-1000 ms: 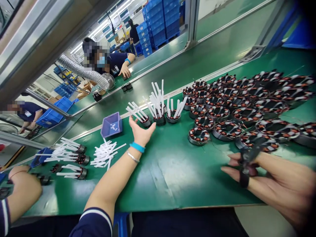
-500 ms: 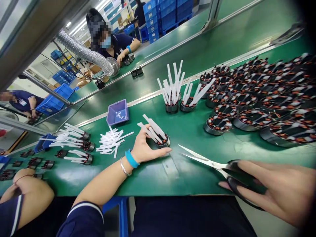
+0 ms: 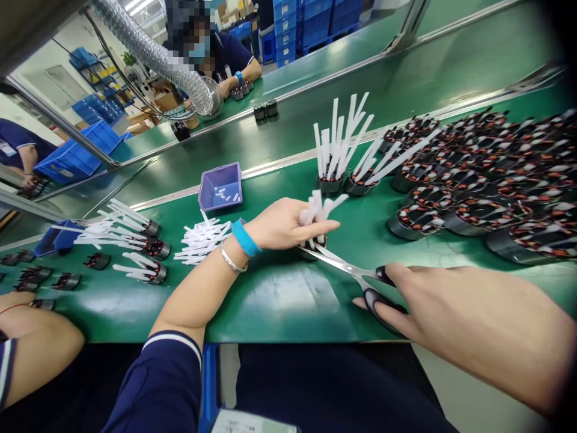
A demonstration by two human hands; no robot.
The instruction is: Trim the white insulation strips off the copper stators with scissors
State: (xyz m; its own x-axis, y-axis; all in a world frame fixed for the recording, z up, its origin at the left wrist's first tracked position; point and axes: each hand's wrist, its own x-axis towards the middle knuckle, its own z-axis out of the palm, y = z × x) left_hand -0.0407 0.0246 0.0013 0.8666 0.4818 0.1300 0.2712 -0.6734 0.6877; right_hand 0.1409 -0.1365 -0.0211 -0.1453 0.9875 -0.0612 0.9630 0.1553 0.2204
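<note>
My left hand is bare, and just behind it on the wrist sits a bright blue band, then a thin silver bangle. Farther up from the band, a navy short sleeve (white-striped at its hem). My right hand wears nothing.

Bench: a green work surface is carrying everything.
Right side: many wound stator rings are lying packed together.
Middle: two stators with upright white strips are standing near a purple tray.
Left: loose white strips are lying in a heap.
</note>
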